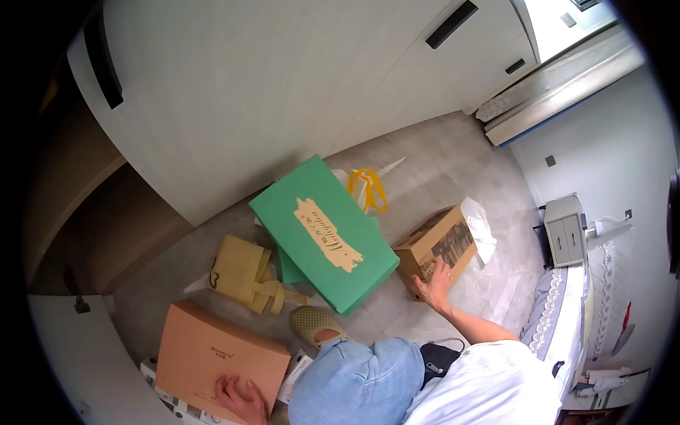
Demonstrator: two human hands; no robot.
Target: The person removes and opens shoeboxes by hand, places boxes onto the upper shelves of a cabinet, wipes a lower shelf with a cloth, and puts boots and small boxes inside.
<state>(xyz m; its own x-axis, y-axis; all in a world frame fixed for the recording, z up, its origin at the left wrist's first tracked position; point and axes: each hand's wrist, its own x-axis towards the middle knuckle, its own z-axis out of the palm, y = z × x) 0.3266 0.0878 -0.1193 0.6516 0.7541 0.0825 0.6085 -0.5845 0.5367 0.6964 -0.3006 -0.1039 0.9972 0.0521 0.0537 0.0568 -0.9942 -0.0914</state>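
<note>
My left hand (242, 400) lies with its fingers spread on the salmon-coloured box (219, 358) at the lower left. Over on the right, my right hand (435, 283) rests on the near side of a brown cardboard box (439, 248) with a dark picture on it, fingers apart. Between the two stands a large green box (326, 237) with a cream label, tilted over another green box beneath it. A folded beige bag (241, 273) with ribbon lies left of the green box.
White paper (479, 230) sticks out beside the brown box. A yellow-handled bag (367, 190) is behind the green box. Pale cabinet doors (283, 78) rise at the top. A small nightstand (565, 230) and a bed are at the right. My shoe (315, 324) is near the green box.
</note>
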